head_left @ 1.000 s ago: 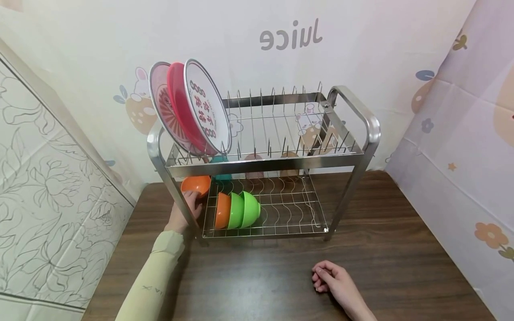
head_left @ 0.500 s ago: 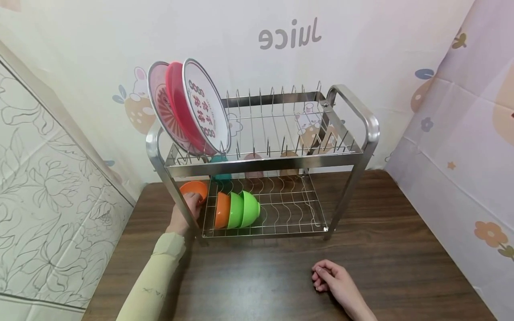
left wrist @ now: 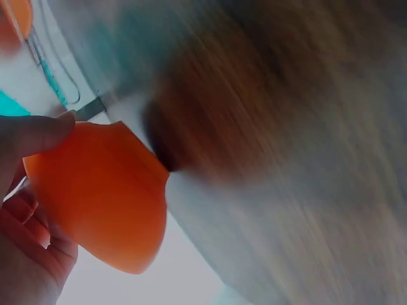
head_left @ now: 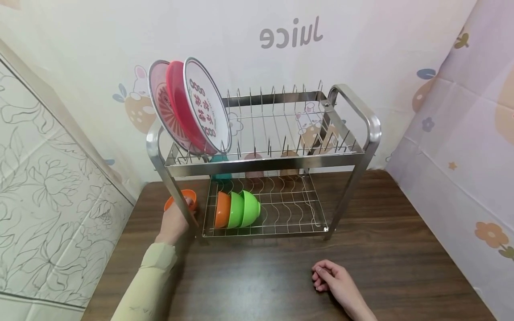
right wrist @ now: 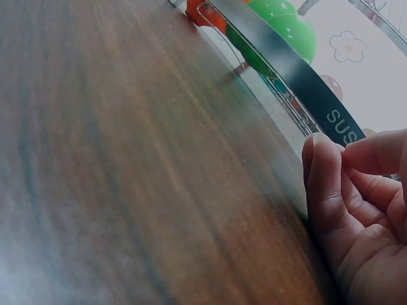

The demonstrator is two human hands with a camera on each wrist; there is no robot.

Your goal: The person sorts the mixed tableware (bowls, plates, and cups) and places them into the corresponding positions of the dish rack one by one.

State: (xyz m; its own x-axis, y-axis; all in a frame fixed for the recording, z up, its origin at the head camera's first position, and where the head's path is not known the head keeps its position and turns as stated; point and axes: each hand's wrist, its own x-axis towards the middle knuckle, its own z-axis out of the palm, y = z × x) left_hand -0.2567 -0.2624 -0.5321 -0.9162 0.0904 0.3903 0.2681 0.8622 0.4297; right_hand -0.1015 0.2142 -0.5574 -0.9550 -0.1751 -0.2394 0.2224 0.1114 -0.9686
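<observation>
My left hand (head_left: 173,224) grips an orange bowl (head_left: 190,195) by its rim, just left of the metal dish rack's (head_left: 348,194) front left post, which partly hides the bowl. In the left wrist view, the thumb lies on the near side of the tilted orange bowl (left wrist: 105,190) and the fingers curl behind it. Inside the rack's lower tier, another orange bowl (head_left: 222,211) and two green bowls (head_left: 251,209) stand nested on their sides. My right hand (head_left: 336,284) rests on the table with loosely curled fingers and nothing in them.
Three plates lean at the left of the upper tier: a pinkish one (head_left: 160,96), a red one (head_left: 180,104) and a white one (head_left: 205,107). Teal (head_left: 221,173), pink (head_left: 254,177) and amber (head_left: 289,171) cups are at the back, partly hidden. Wire prongs stick up along the upper tier.
My left hand has drawn the orange bowl left and toward me, away from the rack's side. The right hand has stayed in place.
</observation>
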